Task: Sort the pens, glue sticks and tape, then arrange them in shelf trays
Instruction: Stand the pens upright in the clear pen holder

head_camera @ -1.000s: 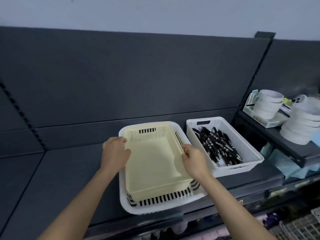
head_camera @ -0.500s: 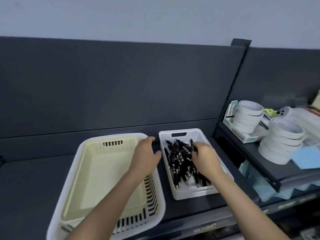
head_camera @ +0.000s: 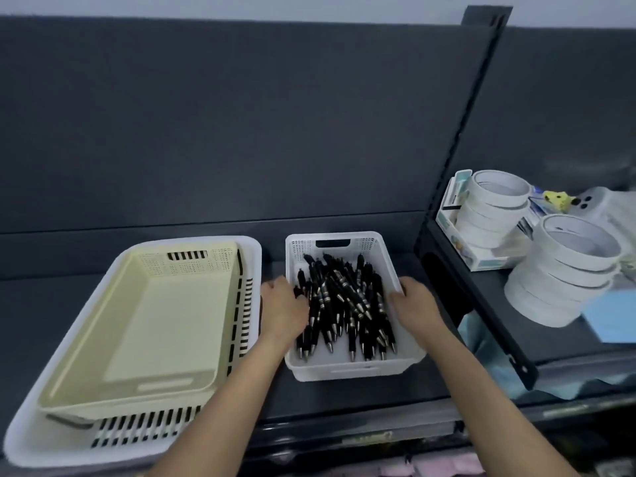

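**Hands and pen tray.** Your left grip (head_camera: 284, 309) lies at the left rim of the pen tray (head_camera: 344, 371), with its fingers curled over the wall towards the nearest pens. Your right grip (head_camera: 416, 304) clasps the right rim, thumb inside the wall. Both are clamped on the tray, one at each long side.

**Pens.** The tray is white and perforated and stands on the dark shelf (head_camera: 344, 401). It holds a loose heap of black pens (head_camera: 344, 297), most with their tips towards you.

**Other trays.** Just left of the pen tray, and apart from it, a cream tray (head_camera: 155, 321) sits nested inside a larger white tray (head_camera: 20, 438) with slotted walls.

**Tape.** To your right, a side shelf (head_camera: 488, 304) carries two stacks of white tape rolls. The far stack (head_camera: 495, 208) is at a small pale box (head_camera: 481, 259); you cannot tell whether it stands in the box or against it. The near stack (head_camera: 564, 270) stands beside a pale blue sheet (head_camera: 609, 318).
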Demonstrator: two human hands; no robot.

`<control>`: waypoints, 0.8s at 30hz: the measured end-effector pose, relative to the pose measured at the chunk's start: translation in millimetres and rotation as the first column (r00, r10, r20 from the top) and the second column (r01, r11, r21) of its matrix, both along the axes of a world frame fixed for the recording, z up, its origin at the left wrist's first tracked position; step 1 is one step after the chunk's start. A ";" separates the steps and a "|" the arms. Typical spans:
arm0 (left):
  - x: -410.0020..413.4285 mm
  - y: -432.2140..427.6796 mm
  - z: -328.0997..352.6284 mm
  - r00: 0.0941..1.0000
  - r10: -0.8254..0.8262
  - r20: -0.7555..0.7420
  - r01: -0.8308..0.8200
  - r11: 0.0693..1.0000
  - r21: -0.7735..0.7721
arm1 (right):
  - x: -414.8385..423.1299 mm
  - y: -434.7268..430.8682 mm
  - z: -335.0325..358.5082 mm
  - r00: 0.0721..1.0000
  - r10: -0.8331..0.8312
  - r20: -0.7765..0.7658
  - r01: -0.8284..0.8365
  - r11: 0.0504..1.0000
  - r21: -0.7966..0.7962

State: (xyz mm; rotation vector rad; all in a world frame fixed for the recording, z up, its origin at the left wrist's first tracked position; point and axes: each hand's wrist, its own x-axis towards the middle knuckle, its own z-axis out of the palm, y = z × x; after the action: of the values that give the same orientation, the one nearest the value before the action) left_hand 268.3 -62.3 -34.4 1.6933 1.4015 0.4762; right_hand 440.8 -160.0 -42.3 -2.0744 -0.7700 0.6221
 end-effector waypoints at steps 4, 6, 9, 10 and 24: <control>-1.6 -2.2 -11.8 0.998 0.067 0.022 -0.065 0.994 -0.086 | 3.9 0.4 -5.3 1.000 -0.003 -0.030 0.004 1.000 0.007; -1.1 -2.4 -10.8 0.996 0.082 0.035 -0.079 0.993 -0.085 | 6.2 1.6 -7.2 1.000 0.001 -0.029 -0.001 1.000 0.001; 0.1 -5.7 -5.6 0.993 0.099 0.062 -0.093 0.991 -0.094 | 7.9 1.9 -8.9 0.999 0.003 -0.038 -0.002 1.000 0.009; 1.0 -6.0 -4.2 0.991 0.109 0.073 -0.102 0.991 -0.090 | 8.2 1.8 -9.0 0.999 0.002 -0.045 -0.002 1.000 0.013; -31.9 -6.1 58.6 0.948 0.103 0.300 -0.140 0.985 0.104 | -5.1 0.0 70.5 0.998 0.031 -0.059 -0.015 0.967 0.253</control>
State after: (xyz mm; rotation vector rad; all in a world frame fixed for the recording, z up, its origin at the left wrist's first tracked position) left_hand 236.5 -68.4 24.2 1.5616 1.2821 0.8653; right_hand 435.7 -160.0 28.2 -1.8076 -0.7953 0.5683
